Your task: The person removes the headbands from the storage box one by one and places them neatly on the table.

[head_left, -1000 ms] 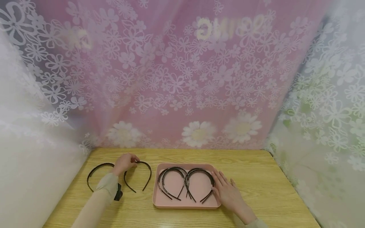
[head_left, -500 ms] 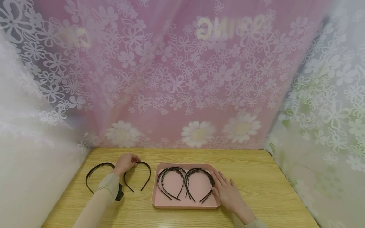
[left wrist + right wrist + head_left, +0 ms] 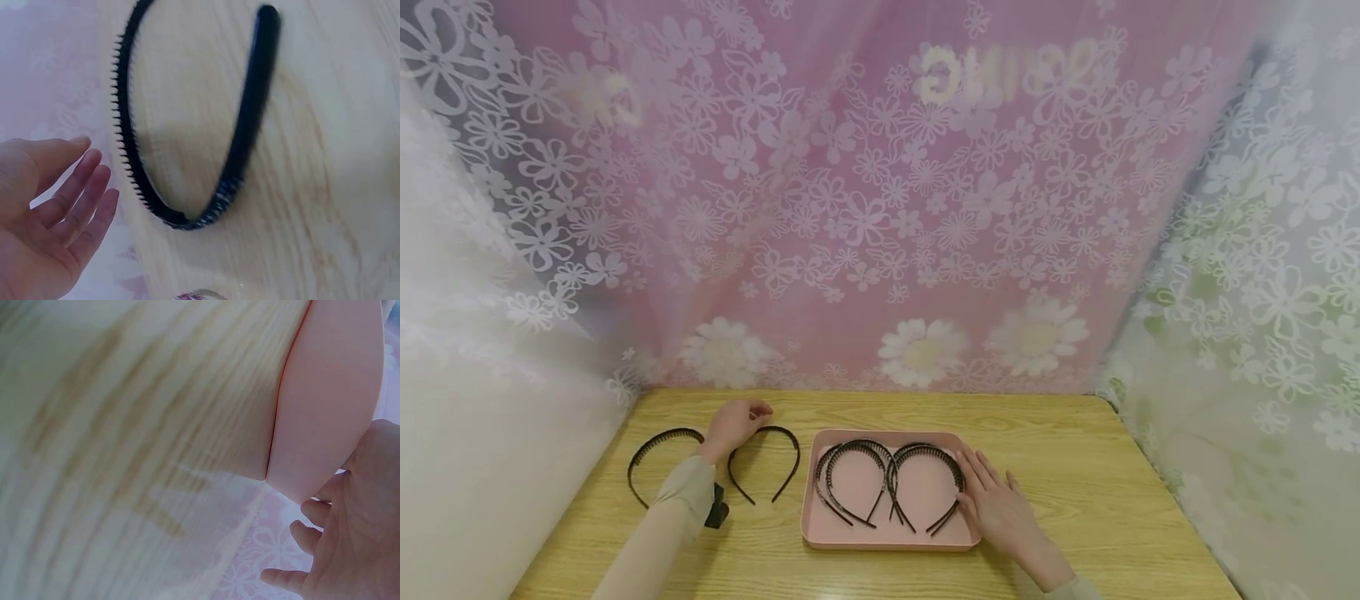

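Tabletop (image 3: 1112, 500), headband (image 3: 798, 460) with near-facing ends

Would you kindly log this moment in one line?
left hand: empty, near headband on table | right hand: touching right side of pink tray | tray contents: several headbands

Soft, slightly dim light spreads fairly evenly over the tabletop (image 3: 1075, 467); I see a small pale glare midway along its near edge. The pale sheet (image 3: 467, 400) beyond the left edge looks washed out. In the left wrist view, colours turn cool, the wood grain blurs, and a faint toothed mark, shadow or reflection, lies beside the black headband (image 3: 250, 94). In the right wrist view, a milky haze dulls the tabletop, its grain smeared.
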A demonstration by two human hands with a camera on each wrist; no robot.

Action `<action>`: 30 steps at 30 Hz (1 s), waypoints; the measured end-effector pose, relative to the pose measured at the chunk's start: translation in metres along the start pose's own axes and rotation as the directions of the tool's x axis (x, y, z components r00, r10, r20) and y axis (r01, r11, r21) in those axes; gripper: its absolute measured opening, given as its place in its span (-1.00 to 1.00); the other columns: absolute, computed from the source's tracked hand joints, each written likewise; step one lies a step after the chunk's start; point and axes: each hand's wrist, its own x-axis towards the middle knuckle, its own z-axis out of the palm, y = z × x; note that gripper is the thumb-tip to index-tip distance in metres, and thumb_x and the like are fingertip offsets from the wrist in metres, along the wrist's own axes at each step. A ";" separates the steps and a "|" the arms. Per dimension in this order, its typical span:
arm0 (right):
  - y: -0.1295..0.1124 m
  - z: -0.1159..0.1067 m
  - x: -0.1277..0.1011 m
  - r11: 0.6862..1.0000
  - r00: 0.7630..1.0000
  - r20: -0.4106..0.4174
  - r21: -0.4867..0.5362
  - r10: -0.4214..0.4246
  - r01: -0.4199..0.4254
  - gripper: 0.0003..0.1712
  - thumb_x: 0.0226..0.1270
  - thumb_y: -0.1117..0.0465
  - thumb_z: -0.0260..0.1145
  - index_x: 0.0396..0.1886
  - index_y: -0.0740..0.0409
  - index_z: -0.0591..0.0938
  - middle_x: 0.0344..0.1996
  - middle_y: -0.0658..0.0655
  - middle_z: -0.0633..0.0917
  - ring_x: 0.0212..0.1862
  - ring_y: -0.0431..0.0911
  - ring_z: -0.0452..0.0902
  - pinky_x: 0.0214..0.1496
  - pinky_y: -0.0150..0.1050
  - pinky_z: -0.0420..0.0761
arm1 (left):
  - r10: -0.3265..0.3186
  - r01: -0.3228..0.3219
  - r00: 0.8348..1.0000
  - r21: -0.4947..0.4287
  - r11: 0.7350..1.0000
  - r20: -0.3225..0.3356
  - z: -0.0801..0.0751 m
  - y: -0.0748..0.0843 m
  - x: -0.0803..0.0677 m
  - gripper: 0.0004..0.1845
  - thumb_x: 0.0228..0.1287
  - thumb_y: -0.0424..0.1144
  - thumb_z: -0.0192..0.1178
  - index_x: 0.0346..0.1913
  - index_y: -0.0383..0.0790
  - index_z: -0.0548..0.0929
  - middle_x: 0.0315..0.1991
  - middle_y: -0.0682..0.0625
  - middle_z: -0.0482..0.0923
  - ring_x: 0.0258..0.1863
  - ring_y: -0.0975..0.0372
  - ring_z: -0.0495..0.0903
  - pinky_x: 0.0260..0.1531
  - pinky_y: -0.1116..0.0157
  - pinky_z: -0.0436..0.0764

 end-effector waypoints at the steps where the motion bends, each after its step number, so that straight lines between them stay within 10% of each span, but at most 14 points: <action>1: 0.000 0.000 0.000 1.000 1.000 -0.002 -0.002 -0.001 0.001 -0.32 0.56 0.06 0.19 0.55 0.21 0.32 0.54 0.19 0.28 0.51 0.18 0.22 0.33 0.44 0.29 | -0.008 0.008 1.000 -0.011 1.000 -0.006 -0.001 0.002 0.001 -0.78 0.45 -0.31 0.24 0.02 -0.34 0.74 -0.11 -0.17 0.73 -0.16 -0.01 0.70 -0.19 0.04 0.68; 20: 0.006 0.005 0.000 0.998 0.996 -0.072 0.014 -0.053 0.054 -0.31 0.52 0.08 0.25 0.53 0.23 0.34 0.51 0.24 0.34 0.46 0.24 0.30 0.26 0.47 0.33 | 0.021 -0.031 0.998 -0.172 0.985 -0.061 -0.004 0.050 0.001 -0.79 0.46 -0.28 0.24 0.02 -0.26 0.76 -0.09 -0.13 0.74 -0.14 0.01 0.70 -0.18 0.06 0.70; 30: 0.006 0.005 0.000 0.998 0.994 -0.086 -0.016 -0.069 0.068 -0.33 0.52 0.09 0.25 0.50 0.26 0.37 0.48 0.26 0.37 0.45 0.23 0.32 0.24 0.46 0.37 | -0.009 0.016 1.000 -0.442 0.897 0.019 -0.002 0.067 0.003 -0.75 0.49 -0.26 0.22 0.08 -0.29 0.73 -0.06 -0.22 0.73 -0.15 -0.01 0.75 -0.15 -0.01 0.73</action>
